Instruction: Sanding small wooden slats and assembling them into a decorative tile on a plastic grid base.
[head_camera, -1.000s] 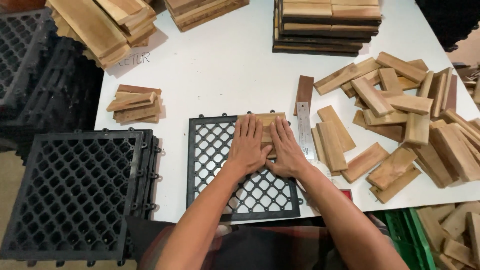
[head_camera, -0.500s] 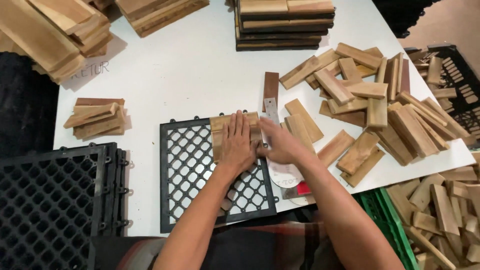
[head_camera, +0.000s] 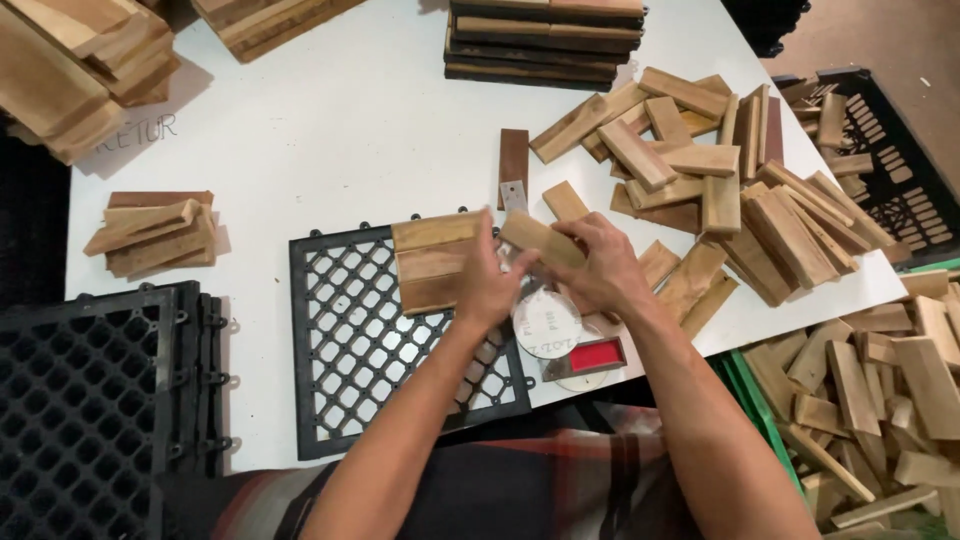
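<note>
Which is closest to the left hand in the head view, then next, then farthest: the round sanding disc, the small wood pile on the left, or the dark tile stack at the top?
1. Round sanding disc: just right of the left hand.
2. Small wood pile: far left on the table.
3. Dark tile stack: top edge, farthest.

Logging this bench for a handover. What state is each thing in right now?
Black grid tile: flat on the table, partly filled.
Fitted slats: seated at the grid's top right.
Wood slat: lifted, held by both hands.
Left hand: gripping the slat.
Right hand: gripping the slat.
</note>
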